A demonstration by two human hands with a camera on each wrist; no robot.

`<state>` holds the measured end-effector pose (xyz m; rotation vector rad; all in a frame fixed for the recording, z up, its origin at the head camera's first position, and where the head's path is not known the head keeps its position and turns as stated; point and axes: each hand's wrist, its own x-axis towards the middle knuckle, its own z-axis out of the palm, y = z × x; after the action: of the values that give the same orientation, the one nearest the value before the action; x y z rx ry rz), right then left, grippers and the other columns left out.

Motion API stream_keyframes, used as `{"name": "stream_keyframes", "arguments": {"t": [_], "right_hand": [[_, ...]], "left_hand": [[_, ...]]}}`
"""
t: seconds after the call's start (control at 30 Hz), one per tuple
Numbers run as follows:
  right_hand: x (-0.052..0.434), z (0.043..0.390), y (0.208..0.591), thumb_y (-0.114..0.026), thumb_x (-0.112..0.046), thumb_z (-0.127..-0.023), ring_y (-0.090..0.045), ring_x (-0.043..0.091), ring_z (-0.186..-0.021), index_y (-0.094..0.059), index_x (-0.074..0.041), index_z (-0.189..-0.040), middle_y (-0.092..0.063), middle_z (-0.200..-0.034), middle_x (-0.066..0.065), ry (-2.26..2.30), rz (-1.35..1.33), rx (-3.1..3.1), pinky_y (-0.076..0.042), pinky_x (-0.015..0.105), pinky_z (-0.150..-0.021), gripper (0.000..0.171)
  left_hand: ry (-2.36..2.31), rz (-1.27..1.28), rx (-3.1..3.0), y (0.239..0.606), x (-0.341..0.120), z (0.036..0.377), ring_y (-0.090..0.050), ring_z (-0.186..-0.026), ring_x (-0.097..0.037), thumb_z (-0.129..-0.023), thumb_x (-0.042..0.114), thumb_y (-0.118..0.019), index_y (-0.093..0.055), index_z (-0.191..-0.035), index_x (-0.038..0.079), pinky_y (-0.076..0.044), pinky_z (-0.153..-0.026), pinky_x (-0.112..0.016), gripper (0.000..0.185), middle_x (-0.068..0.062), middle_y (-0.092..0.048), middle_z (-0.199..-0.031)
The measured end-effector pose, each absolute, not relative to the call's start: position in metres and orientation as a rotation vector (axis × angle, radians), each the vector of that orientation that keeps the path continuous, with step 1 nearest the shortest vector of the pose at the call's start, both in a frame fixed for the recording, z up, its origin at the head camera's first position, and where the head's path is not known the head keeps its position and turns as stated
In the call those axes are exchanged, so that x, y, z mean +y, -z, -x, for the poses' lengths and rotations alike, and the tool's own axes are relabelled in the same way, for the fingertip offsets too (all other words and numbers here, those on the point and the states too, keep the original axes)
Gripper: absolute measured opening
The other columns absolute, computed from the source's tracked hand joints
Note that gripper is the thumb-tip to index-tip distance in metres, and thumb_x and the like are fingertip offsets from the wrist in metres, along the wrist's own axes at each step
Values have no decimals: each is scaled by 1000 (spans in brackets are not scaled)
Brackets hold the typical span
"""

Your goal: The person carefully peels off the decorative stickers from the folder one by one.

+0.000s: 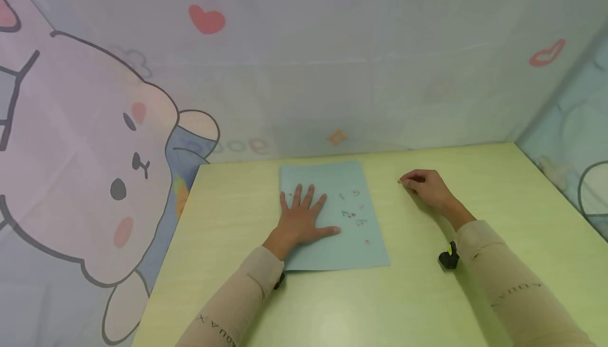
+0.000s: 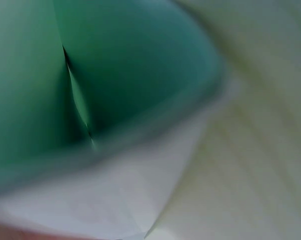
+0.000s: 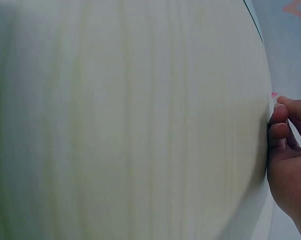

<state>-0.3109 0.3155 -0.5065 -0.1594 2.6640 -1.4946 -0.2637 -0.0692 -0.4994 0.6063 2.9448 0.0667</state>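
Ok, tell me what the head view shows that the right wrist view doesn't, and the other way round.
Only the head view shows the left hand spread on the blue paper, the small pictures there, and the cartoon animal printed on the cloth.

Only the right wrist view shows, up close, a pink mark on the small piece; from the head it is too tiny to make out.

Both share the right hand pinching that piece, the table and the cloth.
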Motion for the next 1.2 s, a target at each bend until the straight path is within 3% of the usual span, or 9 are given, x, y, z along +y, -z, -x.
{"name": "stream_keyframes", "arguments": {"t": [0.4,0.8,1.03,1.2], "right_hand": [[312,312,512,-65,-15,-107,-57,19,-83,-66,6,-119,-65,-106,22,1585,104,2682,-49,27,-67,24],[315,311,512,-64,-23,-108,-58,17,-80,-62,5,-120,-64,-103,18,1616,68,2663,-50,28,-64,31],[315,309,510,-63,-37,-109,-52,17,-71,-57,4,-106,-61,-87,12,1709,22,2595,-49,29,-63,42],[314,311,510,-64,-36,-108,-50,15,-67,-56,5,-105,-60,-82,8,1767,39,2556,-48,28,-61,42]], "left_hand": [[-59,-611,2947,496,-69,262,1,-163,-41,-90,88,-49,-26,-171,29,-1,-121,-75,103,-10,-9,-178],[-24,-598,2941,498,-67,264,4,-163,-40,-89,91,-46,-21,-171,32,1,-121,-75,104,-8,-4,-179],[-43,-601,2945,497,-68,262,2,-163,-40,-89,90,-48,-23,-171,31,0,-121,-75,104,-8,-6,-178],[-41,-601,2946,497,-69,262,2,-163,-40,-89,90,-48,-23,-171,31,0,-121,-74,104,-8,-6,-179]]}}
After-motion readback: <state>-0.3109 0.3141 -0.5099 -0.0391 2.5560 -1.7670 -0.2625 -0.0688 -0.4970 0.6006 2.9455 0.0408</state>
